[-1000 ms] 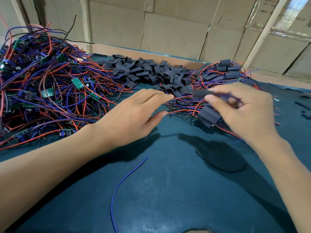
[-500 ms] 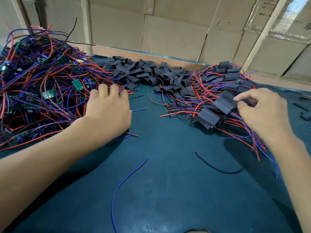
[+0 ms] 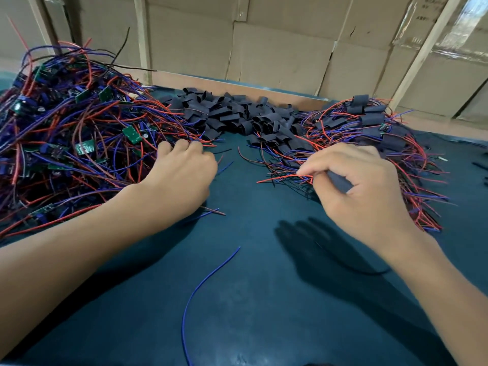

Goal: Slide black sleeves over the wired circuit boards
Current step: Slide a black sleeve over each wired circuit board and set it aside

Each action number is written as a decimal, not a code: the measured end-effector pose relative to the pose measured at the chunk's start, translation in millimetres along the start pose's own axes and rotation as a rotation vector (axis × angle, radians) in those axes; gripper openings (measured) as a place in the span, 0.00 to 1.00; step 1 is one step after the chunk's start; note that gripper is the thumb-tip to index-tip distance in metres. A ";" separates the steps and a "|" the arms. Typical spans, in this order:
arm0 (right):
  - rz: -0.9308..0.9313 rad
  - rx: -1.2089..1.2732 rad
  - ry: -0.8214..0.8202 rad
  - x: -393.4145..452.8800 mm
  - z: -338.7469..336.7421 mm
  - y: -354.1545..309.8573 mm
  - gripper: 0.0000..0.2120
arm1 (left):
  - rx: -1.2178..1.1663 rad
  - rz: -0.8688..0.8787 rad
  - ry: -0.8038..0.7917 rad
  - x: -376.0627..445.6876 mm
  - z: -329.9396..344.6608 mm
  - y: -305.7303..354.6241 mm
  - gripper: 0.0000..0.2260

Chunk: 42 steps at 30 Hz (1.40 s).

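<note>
Head view: left grip curled at wire pile's edge, hold unclear; right grip pinches black sleeve above bare mat.

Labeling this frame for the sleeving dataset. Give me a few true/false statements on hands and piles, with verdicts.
1. The right hand pinches a black sleeve. True.
2. The left hand lies flat on bare mat. False: its fingers are curled into the pile of unsleeved wired boards.
3. The loose black sleeves are heaped between the two wire piles. True.
4. The sleeved boards are piled on the left. False: on the right.
5. A loose blue wire lies on the mat. True.
</note>
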State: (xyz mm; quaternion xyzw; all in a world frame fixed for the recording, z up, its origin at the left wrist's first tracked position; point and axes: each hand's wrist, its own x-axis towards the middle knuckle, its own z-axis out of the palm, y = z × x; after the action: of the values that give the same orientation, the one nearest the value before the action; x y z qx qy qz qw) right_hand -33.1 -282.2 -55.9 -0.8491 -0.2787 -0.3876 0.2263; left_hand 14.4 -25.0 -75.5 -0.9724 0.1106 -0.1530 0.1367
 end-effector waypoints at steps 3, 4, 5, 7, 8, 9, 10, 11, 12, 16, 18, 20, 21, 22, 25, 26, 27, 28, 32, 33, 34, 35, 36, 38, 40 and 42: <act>0.028 0.018 -0.033 -2.5 3.1 2.1 0.13 | -0.029 0.054 0.038 -0.5 5.8 4.4 0.09; 0.039 0.022 -0.043 -2.6 3.4 3.0 0.13 | -0.042 0.067 0.039 -0.8 5.9 5.0 0.10; 0.050 0.028 -0.052 -3.0 3.7 3.9 0.14 | -0.061 0.079 0.043 -1.0 5.7 5.2 0.12; 0.073 0.033 -0.076 -4.6 4.6 4.4 0.15 | -0.081 0.113 0.067 -2.3 4.4 5.9 0.12; 0.082 0.030 -0.086 -5.5 5.1 4.6 0.15 | -0.081 0.127 0.080 -3.8 3.5 6.6 0.11; 0.088 0.027 -0.091 -5.8 5.4 4.8 0.15 | -0.087 0.141 0.101 -5.0 3.7 7.5 0.10; 0.096 0.027 -0.091 -5.8 5.9 4.6 0.15 | -0.099 0.156 0.131 -6.5 3.6 8.7 0.10; 0.103 0.028 -0.087 -5.7 6.5 5.0 0.15 | -0.130 0.174 0.178 -7.8 3.0 10.0 0.10; 0.119 0.029 -0.089 -5.5 6.8 4.9 0.14 | -0.185 0.196 0.238 -8.7 0.8 11.4 0.11; 0.336 0.075 -0.190 -5.4 7.2 4.5 0.12 | -0.451 0.291 0.503 -9.5 -12.7 18.3 0.11; 0.429 0.185 -0.264 -5.1 5.1 6.4 0.08 | -0.588 0.315 0.537 -11.9 -15.7 24.6 0.11; 0.537 0.463 -0.280 0.3 -1.0 4.9 0.07 | -0.747 0.314 0.549 -14.8 -16.8 29.7 0.09; 0.595 0.656 -0.262 4.1 -4.7 3.3 0.07 | -0.815 0.304 0.564 -15.4 -16.7 30.1 0.08; 0.641 0.835 -0.237 7.2 -8.2 1.6 0.09 | -0.871 0.292 0.575 -15.1 -16.1 29.1 0.06; 0.668 1.087 -0.155 11.3 -12.4 -2.4 0.12 | -0.983 0.272 0.552 -13.2 -13.4 26.0 0.06; 0.679 1.089 -0.119 11.7 -10.8 -3.6 0.13 | -1.035 0.265 0.540 -13.8 -12.7 27.1 0.06; 0.710 1.068 -0.071 11.9 -7.6 -5.5 0.14 | -1.126 0.239 0.523 -14.7 -12.8 29.1 0.06; 0.750 1.039 -0.020 11.8 -4.2 -7.5 0.15 | -1.244 0.201 0.504 -15.3 -13.7 31.4 0.06; 0.778 0.902 0.008 8.7 6.7 -12.4 0.17 | -1.806 0.099 0.325 -12.4 -27.2 33.6 0.08; 0.737 0.877 -0.022 7.2 7.8 -12.3 0.17 | -2.009 0.075 0.180 -11.1 -30.8 31.3 0.12; 0.689 0.875 -0.054 5.9 8.5 -12.5 0.18 | -2.158 0.060 0.022 -10.3 -32.8 28.7 0.16; 0.643 0.888 -0.089 4.6 8.9 -12.6 0.19 | -2.224 0.064 -0.102 -10.6 -33.6 26.7 0.20; 0.599 0.907 -0.123 3.3 9.6 -12.9 0.20 | -2.222 0.094 -0.186 -12.0 -33.5 26.9 0.22; 0.521 0.925 -0.171 1.0 12.2 -15.1 0.15 | -2.153 0.186 -0.272 -17.7 -33.4 32.9 0.24; 0.471 0.922 -0.168 0.1 15.0 -19.1 0.09 | -2.037 0.267 -0.265 -24.3 -34.2 41.1 0.25; 0.482 0.946 -0.144 0.3 16.5 -20.4 0.11 | -1.829 0.324 -0.226 -25.6 -35.1 43.2 0.21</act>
State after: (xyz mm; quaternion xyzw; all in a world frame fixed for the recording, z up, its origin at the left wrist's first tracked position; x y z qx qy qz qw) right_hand -37.4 -257.1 -62.1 -0.7186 -0.2348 -0.0974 0.6473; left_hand -28.4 -67.1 -63.1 -0.6839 0.3084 0.1098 -0.6520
